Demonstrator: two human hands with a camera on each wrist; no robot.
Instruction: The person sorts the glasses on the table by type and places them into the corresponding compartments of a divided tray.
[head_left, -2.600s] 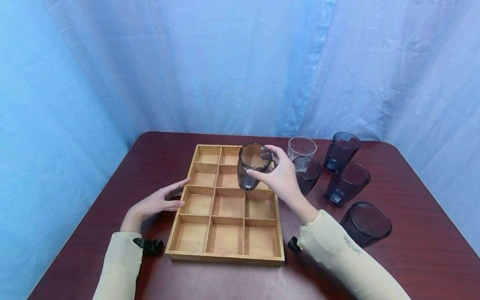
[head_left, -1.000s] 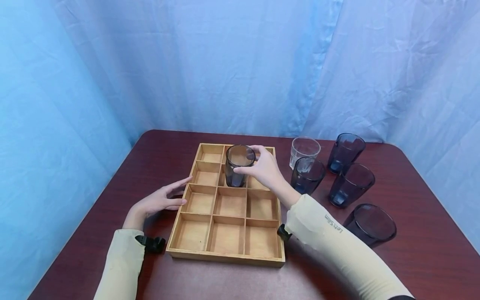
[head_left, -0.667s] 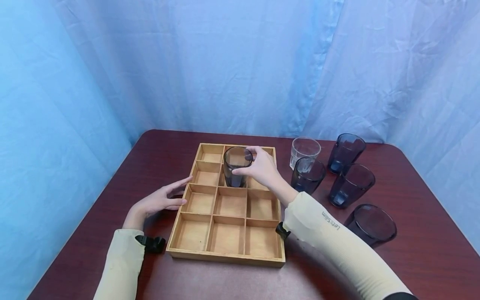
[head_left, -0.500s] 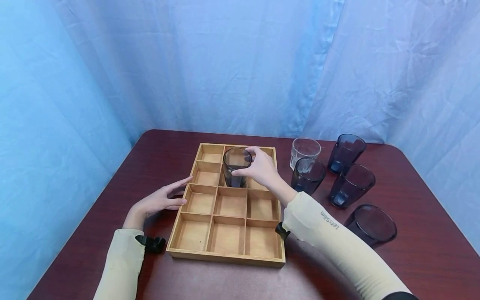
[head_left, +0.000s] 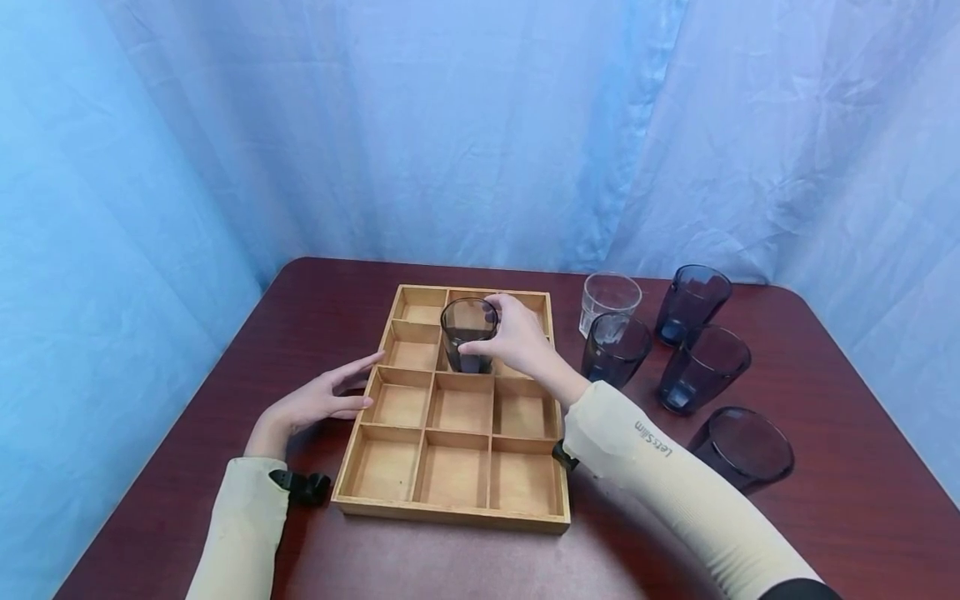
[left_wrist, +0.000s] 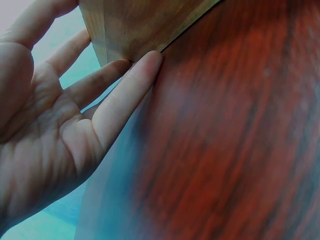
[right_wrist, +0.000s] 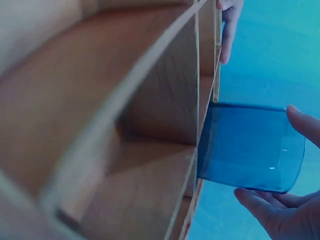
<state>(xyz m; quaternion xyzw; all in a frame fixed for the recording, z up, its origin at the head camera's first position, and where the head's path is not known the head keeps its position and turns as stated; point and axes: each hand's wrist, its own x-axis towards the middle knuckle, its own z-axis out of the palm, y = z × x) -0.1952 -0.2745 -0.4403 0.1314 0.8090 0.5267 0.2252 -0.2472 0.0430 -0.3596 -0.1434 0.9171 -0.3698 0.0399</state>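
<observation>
A dark tinted drinking glass (head_left: 468, 333) stands upright with its base down in the middle compartment of the second row from the back of a wooden divided tray (head_left: 450, 518). My right hand (head_left: 519, 335) grips it near the rim, thumb on the near side and fingers on the far side. In the right wrist view the glass (right_wrist: 250, 147) reaches past the dividers into the tray. My left hand (head_left: 318, 402) rests with straight fingers against the tray's left side. The left wrist view shows its fingertips (left_wrist: 150, 62) at the wooden wall.
Right of the tray stand a clear glass (head_left: 609, 302) and several dark tinted glasses (head_left: 705, 367), one of them (head_left: 615, 348) close to my right forearm. The dark red table (head_left: 420, 567) ends at a pale blue curtain (head_left: 450, 150) behind.
My right hand has carried the dark glass leftward and lowered it into the tray's compartment; in the last half second it tilted slightly left. My left hand has stayed at the tray's side.
</observation>
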